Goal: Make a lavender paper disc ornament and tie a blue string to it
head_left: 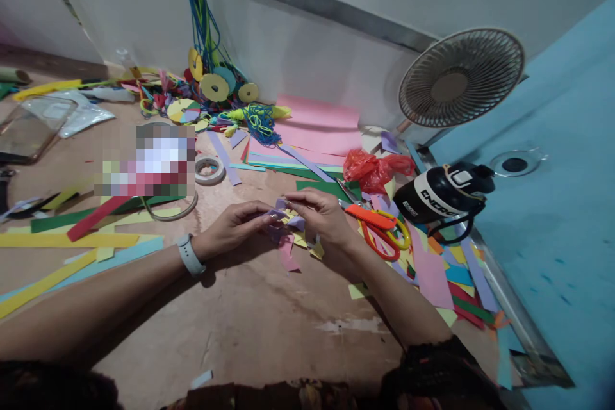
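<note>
Both hands (283,221) pinching purple paper (288,221)

One fan (460,77), one scissors (382,230), one bottle (444,192), one tape roll (210,170).

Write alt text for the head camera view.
Both hands, left hand and right hand, pinch a small lilac paper piece over a table littered with coloured paper strips. Orange scissors, a black bottle and a fan sit right.

Pale wall (312,45); brown worktop (250,314) — fan (461,77) behind.
</note>
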### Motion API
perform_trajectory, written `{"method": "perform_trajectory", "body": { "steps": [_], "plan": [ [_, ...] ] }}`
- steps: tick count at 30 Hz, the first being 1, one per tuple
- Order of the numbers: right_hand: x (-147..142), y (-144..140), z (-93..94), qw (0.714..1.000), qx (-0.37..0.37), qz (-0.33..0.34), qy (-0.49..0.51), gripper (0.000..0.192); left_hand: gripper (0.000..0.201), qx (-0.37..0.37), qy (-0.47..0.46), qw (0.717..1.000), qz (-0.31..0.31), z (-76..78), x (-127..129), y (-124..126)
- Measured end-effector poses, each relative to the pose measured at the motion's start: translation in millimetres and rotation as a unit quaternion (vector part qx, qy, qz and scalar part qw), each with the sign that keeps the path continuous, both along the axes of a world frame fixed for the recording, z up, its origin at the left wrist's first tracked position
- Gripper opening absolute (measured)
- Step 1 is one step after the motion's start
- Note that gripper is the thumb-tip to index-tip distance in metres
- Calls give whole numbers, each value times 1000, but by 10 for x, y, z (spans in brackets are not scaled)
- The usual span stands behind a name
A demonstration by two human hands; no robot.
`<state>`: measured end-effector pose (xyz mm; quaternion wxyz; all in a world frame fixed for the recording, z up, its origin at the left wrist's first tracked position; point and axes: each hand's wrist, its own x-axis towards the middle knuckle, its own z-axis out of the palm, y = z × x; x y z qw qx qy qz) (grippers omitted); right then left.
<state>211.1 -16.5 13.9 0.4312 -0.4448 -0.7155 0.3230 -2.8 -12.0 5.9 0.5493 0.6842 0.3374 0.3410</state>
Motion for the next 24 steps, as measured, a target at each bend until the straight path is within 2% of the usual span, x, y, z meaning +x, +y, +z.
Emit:
{"method": "perform_trajectory", "body": {
  "steps": [4,9,16,20,24],
  "plan": [
    [-10,-17,51,998,-47,0,42,13,25,53,12,998,-11,-25,-16,24],
    [-4,-30,98,999,-37,18,-26,14,23,106,41,993,-16,-33,-32,43],
    [-7,-31,118,994,-38,38,-98,14,24,88,21,995,-35,-53,-35,36],
    [-15,-38,98,994,-11,49,-95,14,25,93,25,995,-37,-48,-40,36],
    [33,-29,166,997,24,32,-61,13,24,86,28,996,-23,-38,-36,20]
  ]
}}
